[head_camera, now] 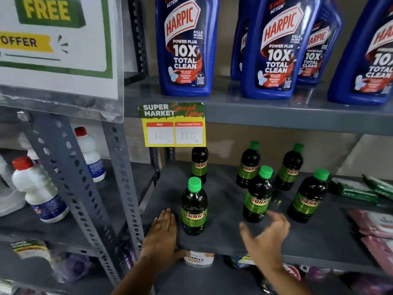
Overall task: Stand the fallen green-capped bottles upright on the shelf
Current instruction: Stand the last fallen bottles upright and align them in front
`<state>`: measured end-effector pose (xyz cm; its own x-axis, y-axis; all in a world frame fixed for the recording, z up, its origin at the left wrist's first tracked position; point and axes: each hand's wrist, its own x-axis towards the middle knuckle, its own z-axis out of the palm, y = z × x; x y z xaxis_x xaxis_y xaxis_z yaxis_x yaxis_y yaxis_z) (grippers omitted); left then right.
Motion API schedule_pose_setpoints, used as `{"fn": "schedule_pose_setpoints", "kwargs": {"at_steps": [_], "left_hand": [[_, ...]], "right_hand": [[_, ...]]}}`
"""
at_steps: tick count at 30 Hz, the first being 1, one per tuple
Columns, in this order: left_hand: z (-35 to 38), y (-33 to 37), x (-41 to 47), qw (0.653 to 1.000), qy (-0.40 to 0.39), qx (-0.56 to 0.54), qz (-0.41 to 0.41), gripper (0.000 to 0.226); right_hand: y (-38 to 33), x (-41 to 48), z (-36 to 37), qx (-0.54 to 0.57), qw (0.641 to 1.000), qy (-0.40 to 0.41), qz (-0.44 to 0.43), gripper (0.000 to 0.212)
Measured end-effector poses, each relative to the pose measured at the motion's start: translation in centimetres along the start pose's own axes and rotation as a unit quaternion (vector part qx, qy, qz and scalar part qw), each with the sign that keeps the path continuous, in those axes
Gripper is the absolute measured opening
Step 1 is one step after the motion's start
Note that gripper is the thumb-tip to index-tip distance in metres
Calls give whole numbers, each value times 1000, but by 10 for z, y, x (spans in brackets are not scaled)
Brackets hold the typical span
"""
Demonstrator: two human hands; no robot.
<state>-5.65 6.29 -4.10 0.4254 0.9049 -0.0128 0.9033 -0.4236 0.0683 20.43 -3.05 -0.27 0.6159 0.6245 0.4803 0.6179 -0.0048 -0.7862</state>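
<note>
On the grey shelf [223, 235], six green-capped bottles [194, 206] are seen upright, none fallen. The left hand [162, 233] is laid flat at the edge; the right hand [265, 239] is open and empty. A careless sweep could topple the nearest bottle [257, 195].

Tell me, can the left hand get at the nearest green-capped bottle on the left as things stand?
Probably yes. The left hand lies flat on the shelf edge right beside that bottle, with nothing between them.
</note>
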Motion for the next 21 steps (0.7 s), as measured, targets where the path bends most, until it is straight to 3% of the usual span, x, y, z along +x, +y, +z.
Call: {"fn": "schedule_pose_setpoints", "kwargs": {"at_steps": [4, 7, 10, 12, 17, 21], "left_hand": [[0, 1, -1, 1000, 23, 4, 18, 127], [-3, 3, -3, 999, 38, 6, 20, 125], [-5, 4, -5, 999, 37, -6, 13, 124], [-6, 5, -6, 999, 39, -8, 15, 124], [-7, 2, -4, 999, 44, -6, 30, 143], [-5, 1, -3, 999, 39, -2, 25, 140]], "right_hand": [[28, 53, -19, 31, 986, -138, 93, 96], [37, 76, -17, 47, 963, -241, 113, 86], [35, 77, -11, 0, 964, -241, 117, 72], [31, 71, -8, -38, 970, -217, 100, 77], [24, 57, -4, 14, 967, -218, 129, 77], [33, 59, -12, 3, 957, -259, 134, 75]]}}
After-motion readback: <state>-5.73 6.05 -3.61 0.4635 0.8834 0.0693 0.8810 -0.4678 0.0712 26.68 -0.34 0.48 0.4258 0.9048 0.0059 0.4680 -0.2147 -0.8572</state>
